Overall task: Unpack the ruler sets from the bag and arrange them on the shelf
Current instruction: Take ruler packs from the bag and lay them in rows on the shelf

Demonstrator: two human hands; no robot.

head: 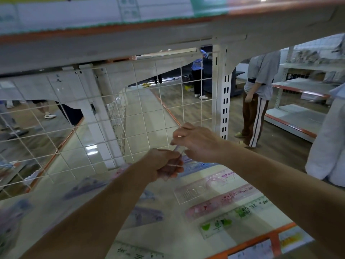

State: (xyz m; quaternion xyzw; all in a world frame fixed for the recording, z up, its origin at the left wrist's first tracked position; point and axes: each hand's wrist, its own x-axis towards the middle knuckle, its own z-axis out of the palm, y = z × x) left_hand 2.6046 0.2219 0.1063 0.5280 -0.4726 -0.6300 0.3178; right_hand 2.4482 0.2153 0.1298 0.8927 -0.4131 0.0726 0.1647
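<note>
Two pinching grips, left hand [160,163] and right hand [199,143], on ruler set [178,152], long axis seemingly near-upright.

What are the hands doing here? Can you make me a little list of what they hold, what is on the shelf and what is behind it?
left hand: grips a clear ruler set from below
right hand: pinches its upper end
held over: the shelf, near the back
lying flat on it: pink ruler sets, green ruler set, bluish ruler sets on the left, blurred
behind: white wire grid
</note>
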